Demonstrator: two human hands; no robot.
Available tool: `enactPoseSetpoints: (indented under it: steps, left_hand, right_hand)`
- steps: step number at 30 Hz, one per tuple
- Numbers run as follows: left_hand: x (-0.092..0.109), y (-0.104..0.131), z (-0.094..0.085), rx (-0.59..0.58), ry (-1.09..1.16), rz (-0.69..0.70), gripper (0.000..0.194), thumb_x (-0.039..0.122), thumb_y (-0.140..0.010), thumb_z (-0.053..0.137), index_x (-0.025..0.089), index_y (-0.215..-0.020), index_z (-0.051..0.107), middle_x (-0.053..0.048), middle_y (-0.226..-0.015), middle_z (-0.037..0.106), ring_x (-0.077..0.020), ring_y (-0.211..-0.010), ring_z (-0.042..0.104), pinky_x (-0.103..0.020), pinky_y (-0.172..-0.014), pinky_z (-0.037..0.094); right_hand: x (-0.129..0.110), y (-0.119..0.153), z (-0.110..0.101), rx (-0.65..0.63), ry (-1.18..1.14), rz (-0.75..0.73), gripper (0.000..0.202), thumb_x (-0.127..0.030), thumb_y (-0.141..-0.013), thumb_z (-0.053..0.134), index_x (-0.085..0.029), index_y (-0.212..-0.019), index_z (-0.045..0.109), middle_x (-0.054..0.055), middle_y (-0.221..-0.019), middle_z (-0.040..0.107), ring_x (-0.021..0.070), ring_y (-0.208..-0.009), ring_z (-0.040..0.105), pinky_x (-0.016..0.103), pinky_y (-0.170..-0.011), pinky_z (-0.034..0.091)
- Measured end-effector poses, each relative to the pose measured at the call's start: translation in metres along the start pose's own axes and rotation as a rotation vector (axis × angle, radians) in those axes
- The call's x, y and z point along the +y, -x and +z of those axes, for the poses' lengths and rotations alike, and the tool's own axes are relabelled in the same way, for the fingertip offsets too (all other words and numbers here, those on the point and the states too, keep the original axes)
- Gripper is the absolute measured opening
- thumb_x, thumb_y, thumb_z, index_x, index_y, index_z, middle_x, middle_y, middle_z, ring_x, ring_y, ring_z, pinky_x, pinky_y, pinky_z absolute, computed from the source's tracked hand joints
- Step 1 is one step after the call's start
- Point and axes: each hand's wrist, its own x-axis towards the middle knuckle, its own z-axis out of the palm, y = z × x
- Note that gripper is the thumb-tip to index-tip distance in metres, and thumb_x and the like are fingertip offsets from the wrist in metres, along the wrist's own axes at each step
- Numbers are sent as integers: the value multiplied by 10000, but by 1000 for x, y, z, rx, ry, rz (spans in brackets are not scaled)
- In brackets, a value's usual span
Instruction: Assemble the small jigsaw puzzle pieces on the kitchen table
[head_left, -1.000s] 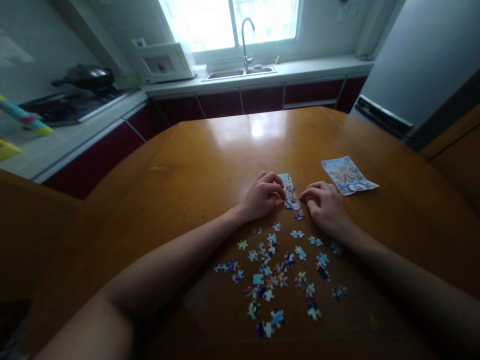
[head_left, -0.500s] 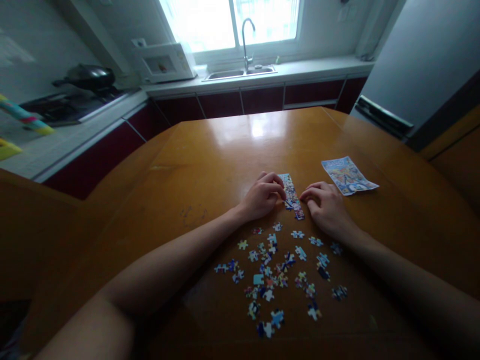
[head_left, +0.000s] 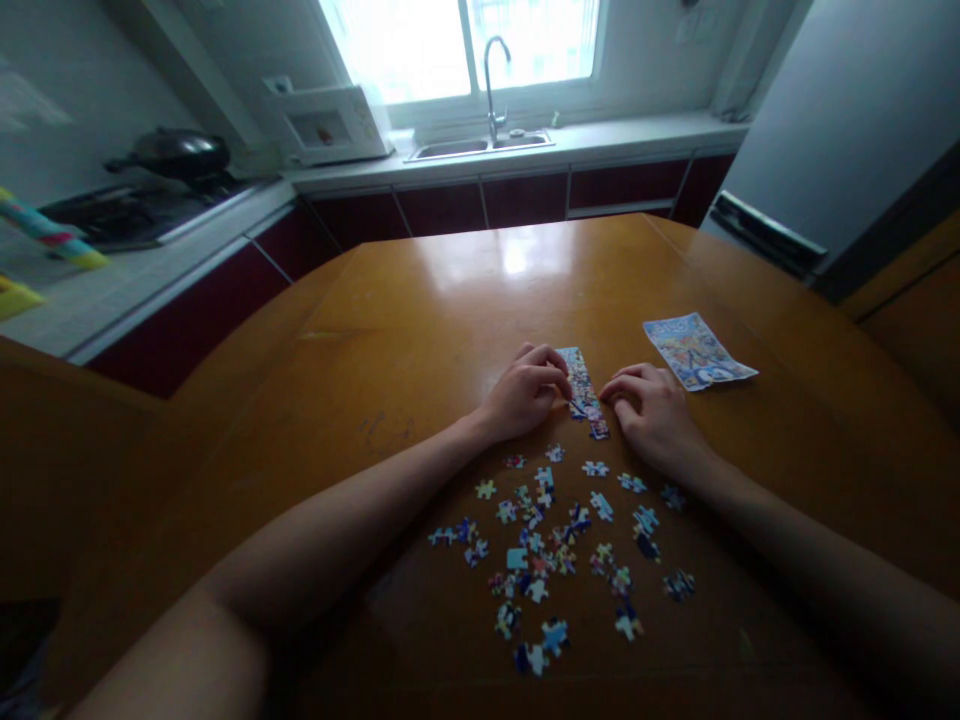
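Observation:
A narrow joined strip of jigsaw puzzle (head_left: 581,378) lies on the wooden table between my hands, its lower end stepped. My left hand (head_left: 529,388) is at the strip's left edge, thumb and fingers pinched on a small puzzle piece (head_left: 577,408) seen nearly edge-on. Partly hidden by those fingers is the strip's left side. On the right, my right hand (head_left: 654,412) rests with its fingertips at the strip's right edge, fingers loosely bent, thumb apart, nothing visible in them. Several loose puzzle pieces (head_left: 517,558) are scattered nearer to me, between my forearms.
A creased picture sheet (head_left: 697,350) lies beyond my right hand on the table (head_left: 450,330). Behind the table are a counter with a sink (head_left: 450,149) and a microwave (head_left: 330,125). A wok (head_left: 180,153) sits on the stove at left; a fridge (head_left: 840,130) stands at right.

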Motion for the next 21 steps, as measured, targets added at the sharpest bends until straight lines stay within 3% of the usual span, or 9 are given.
enactPoseSetpoints:
  steps: [21]
  left_hand:
    - [-1, -1, 1, 18, 30, 29, 376, -56, -698, 469, 217, -718, 727, -31, -955, 629, -190, -972, 515, -380, -931, 446]
  right_hand:
    - [-3, 1, -2, -13, 2, 7, 203, -154, -820, 543, -234, -789, 726, 81, -1002, 650, 282, -1015, 543, 449, -916, 396]
